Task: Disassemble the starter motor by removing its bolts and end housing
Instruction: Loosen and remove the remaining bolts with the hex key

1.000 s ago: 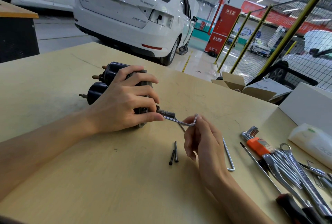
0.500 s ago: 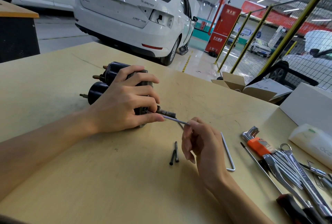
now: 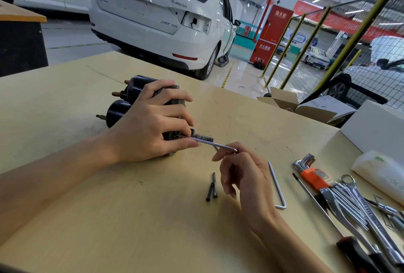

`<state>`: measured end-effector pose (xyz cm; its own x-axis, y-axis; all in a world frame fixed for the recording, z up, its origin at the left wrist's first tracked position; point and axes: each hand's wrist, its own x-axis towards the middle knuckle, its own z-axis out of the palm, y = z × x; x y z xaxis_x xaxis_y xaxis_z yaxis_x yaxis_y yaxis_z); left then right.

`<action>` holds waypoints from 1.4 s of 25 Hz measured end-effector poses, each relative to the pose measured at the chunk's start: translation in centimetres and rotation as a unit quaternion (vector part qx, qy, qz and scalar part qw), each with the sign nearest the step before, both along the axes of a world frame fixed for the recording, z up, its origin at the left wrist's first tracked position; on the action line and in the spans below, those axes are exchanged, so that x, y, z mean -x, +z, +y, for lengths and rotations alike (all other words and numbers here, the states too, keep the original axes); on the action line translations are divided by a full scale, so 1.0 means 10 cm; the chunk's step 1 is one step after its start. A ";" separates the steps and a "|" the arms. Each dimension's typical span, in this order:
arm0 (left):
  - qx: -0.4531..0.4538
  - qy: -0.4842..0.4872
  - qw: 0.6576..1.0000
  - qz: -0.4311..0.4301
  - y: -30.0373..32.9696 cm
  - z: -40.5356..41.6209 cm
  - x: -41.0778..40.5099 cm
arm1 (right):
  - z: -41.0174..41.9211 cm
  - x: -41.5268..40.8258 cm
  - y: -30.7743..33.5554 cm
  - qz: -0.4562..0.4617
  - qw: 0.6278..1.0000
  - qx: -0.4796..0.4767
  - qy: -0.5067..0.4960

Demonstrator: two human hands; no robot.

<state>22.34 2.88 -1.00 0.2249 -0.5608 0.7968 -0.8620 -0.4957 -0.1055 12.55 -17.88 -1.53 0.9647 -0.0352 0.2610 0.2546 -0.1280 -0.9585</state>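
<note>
Your left hand (image 3: 146,128) grips the starter motor (image 3: 131,102) (mostly hidden); right hand (image 3: 244,172) fingers pinch the hex key (image 3: 209,143); its tip is unseen.

Single head-worn view, wide-angle, looking forward and down across wooden table (image 3: 65,218) from seated-side edge. Close on both forearms: left hand (image 3: 148,124) and right hand (image 3: 242,174) mid-frame. Tools at right edge cropped. Upper half opens onto workshop floor, white car (image 3: 157,16) beyond table's far edge. Edges bowed by lens.
</note>
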 end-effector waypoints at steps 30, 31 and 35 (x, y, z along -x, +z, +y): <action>0.004 0.002 1.000 0.006 0.03 -0.02 0.02 | -0.04 -0.02 0.01 0.028 0.995 -0.086 0.040; 0.004 0.003 1.000 0.005 0.03 -0.02 0.03 | -0.04 -0.02 0.01 0.026 0.995 -0.089 0.045; 0.002 0.004 1.000 0.006 0.03 -0.02 0.03 | -0.05 -0.02 0.00 0.019 0.995 -0.090 0.048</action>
<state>22.06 2.72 -0.74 0.2382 -0.5557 0.7965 -0.8596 -0.5024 -0.0934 12.71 -18.33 -1.48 0.9750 0.0145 0.2217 0.2203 0.0691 -0.9730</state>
